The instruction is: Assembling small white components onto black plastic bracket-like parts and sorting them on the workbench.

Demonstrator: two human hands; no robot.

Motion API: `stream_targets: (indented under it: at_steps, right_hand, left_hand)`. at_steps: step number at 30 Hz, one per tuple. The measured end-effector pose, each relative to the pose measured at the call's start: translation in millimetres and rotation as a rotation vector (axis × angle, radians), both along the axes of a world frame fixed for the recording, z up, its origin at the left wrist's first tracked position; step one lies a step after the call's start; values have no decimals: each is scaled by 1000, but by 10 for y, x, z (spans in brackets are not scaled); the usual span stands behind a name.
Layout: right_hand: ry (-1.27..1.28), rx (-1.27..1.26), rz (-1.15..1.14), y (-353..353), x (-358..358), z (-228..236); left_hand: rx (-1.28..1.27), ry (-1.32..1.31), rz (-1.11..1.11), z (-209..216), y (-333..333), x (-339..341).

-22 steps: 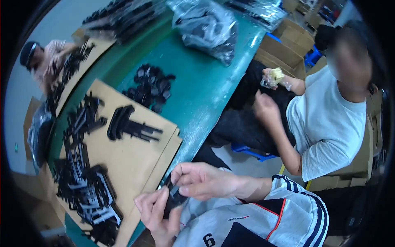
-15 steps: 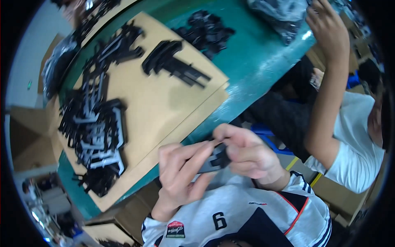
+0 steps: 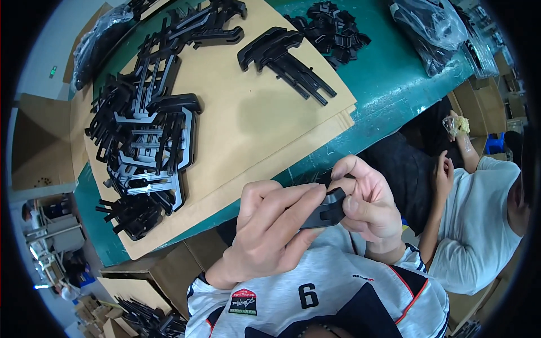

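Close in front of my chest, both hands hold one small black plastic part (image 3: pixel 324 216) with a rounded end and a recess in its face. My left hand (image 3: pixel 273 225) grips it from the left, fingers stretched along its top and the thumb below. The thumb and curled fingers of my right hand (image 3: pixel 369 205) pinch its right end. My fingers cover much of it. Ahead on the cardboard lie a few black brackets with long prongs (image 3: pixel 287 62). To the left is a large heap of similar black and grey brackets (image 3: pixel 149 141).
Cardboard sheets (image 3: pixel 236 163) cover part of a green table (image 3: pixel 389 118). Small black parts (image 3: pixel 335 34) are piled at the far side, near a clear plastic bag (image 3: pixel 431 28). A co-worker in a white shirt (image 3: pixel 479 225) sits at the right. Cardboard boxes stand at the left.
My hands and the black part have shifted slightly right in view, and my right index finger has lifted. The co-worker's raised arm has come down from the table. The whole view has shifted.
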State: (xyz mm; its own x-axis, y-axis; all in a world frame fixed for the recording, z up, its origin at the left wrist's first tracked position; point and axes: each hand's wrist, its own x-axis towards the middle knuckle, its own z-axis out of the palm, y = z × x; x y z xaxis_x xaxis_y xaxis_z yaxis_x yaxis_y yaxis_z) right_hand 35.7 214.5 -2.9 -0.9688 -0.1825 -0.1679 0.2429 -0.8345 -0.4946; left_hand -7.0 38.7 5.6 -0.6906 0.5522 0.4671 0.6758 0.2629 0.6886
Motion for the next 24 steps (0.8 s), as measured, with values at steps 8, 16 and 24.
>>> stream_targets:
  at_steps: [8,16,24]
  right_hand:
    - [-29,24,-12,18,4,13]
    - [-63,-244,95,18,-2,-9]
    - [2,-459,159,-38,3,-65]
  left_hand:
    - [28,26,-21,-10,13,-13]
    - [40,53,3,-28,-4,-11]
    - [139,43,4,-95,-14,0]
